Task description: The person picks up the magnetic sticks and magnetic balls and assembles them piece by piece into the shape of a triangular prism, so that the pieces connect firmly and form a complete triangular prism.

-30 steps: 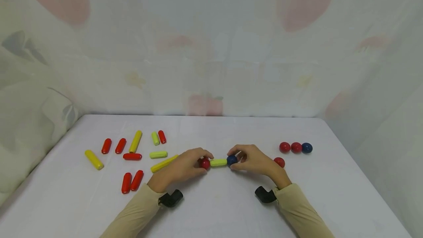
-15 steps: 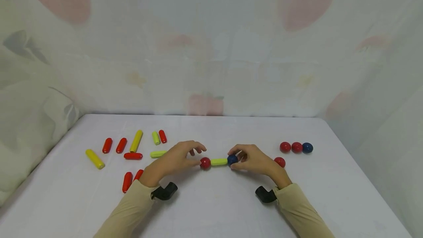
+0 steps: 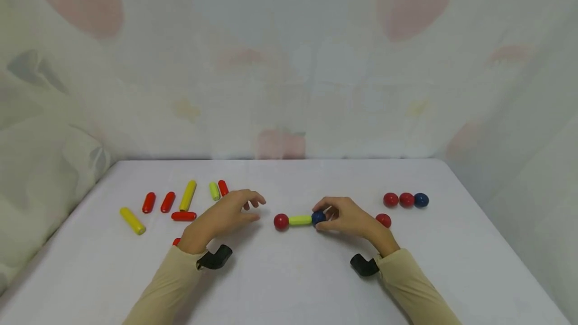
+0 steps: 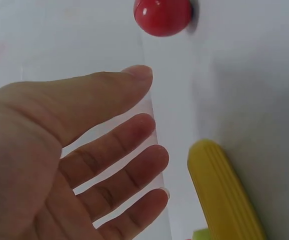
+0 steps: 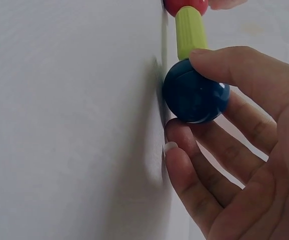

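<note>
A red ball (image 3: 281,222), a short lime-green ribbed rod (image 3: 300,220) and a blue ball (image 3: 318,217) lie joined in a line mid-table. My right hand (image 3: 345,217) grips the blue ball between thumb and fingers; the right wrist view shows the blue ball (image 5: 195,92) against the end of the green rod (image 5: 190,32). To the left of the red ball, my left hand (image 3: 228,217) hovers with fingers spread and holds nothing. In the left wrist view a long yellow ribbed rod (image 4: 224,195) lies below its fingertips, and the red ball (image 4: 163,16) is apart from the thumb.
Red rods (image 3: 167,202), yellow rods (image 3: 187,195) and a lime-green rod (image 3: 214,191) are scattered at the left of the white table (image 3: 289,285). At the right, two red balls (image 3: 390,199) and a blue ball (image 3: 421,200) form a row, with another red ball (image 3: 383,220) nearer.
My left hand has let go of the red ball and moved left, over the rods. The right hand keeps its grip on the blue ball, and the joined piece stays in place.
</note>
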The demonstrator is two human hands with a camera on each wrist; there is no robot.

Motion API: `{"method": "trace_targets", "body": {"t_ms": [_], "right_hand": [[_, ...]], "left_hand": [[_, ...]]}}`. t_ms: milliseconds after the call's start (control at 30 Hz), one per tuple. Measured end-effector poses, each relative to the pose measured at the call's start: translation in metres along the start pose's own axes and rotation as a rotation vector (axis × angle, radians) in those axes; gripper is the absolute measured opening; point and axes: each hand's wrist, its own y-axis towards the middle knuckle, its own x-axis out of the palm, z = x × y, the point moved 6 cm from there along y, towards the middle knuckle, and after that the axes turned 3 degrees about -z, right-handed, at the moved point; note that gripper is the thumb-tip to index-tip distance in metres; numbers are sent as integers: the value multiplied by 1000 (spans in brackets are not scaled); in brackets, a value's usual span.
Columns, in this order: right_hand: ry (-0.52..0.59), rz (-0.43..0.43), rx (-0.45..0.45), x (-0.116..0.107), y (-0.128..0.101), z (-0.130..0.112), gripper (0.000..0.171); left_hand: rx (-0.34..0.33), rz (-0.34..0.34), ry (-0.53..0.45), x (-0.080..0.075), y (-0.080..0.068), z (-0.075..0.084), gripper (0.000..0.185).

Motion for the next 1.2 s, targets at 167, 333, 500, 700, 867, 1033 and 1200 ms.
{"method": "trace_targets", "body": {"t_ms": [167,333,500,700,867,1033,1200], "right_hand": [[6,1,4,1,0,0,33],[15,5,13,3,-1,2,33],[21,5,19,4,-2,3,33],[16,12,17,2,-3,3,33],[27,7,18,3,-1,3,33],[28,8,18,3,0,2,32],[28,10,25,2,0,3,32]], "left_hand": [[-36,15,-1,-4,-7,-14,31],[-94,10,0,-11,-14,-27,32],[-159,-15,13,-15,-20,-38,32],[-231,-33,27,-18,-23,-45,31],[-257,-49,23,-17,-23,-53,30],[-253,-51,41,-16,-21,-58,26],[-251,-26,77,-18,-19,-58,24]]}}
